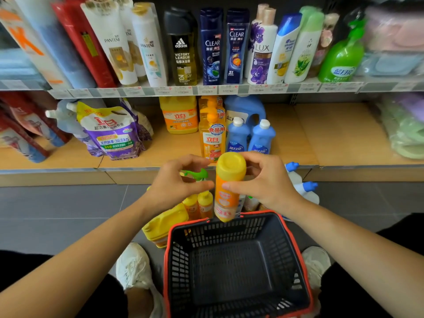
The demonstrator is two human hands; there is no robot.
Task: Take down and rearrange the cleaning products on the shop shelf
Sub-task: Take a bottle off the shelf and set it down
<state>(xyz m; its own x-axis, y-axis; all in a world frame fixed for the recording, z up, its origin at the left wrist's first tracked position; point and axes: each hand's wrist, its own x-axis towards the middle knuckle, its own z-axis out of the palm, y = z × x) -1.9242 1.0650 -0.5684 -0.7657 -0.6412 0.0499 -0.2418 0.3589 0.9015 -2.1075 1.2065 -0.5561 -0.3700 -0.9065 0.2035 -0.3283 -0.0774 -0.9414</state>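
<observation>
Right hand (263, 180) wrapped around an orange bottle (227, 189) with a yellow base, thumb in front and fingers behind, bottle held upside down with its base up toward the camera and its neck end just above the far rim of the basket (296, 249). Left hand (176, 182) just beside the bottle on its left, fingers curled and parted, thumb tip near or touching the bottle's side; contact hard to judge. Basket dark with a red rim, set on the grey floor (57, 207) between two white shoes (133, 265), nothing visible inside. On the floor beyond the basket: a yellow jug (165, 223) lying on its side, two small orange bottles (198, 204) upright, a green pump top (197, 173) partly hidden by the left hand, and white bottles with blue caps (302, 187) to the right. On the lower shelf (332, 134) behind: a purple refill pouch (112, 131), an orange jug (180, 115), orange pump bottles (212, 136), and two blue bottles (250, 137) with white caps. On the upper shelf, a row of shampoo bottles (213, 47).
</observation>
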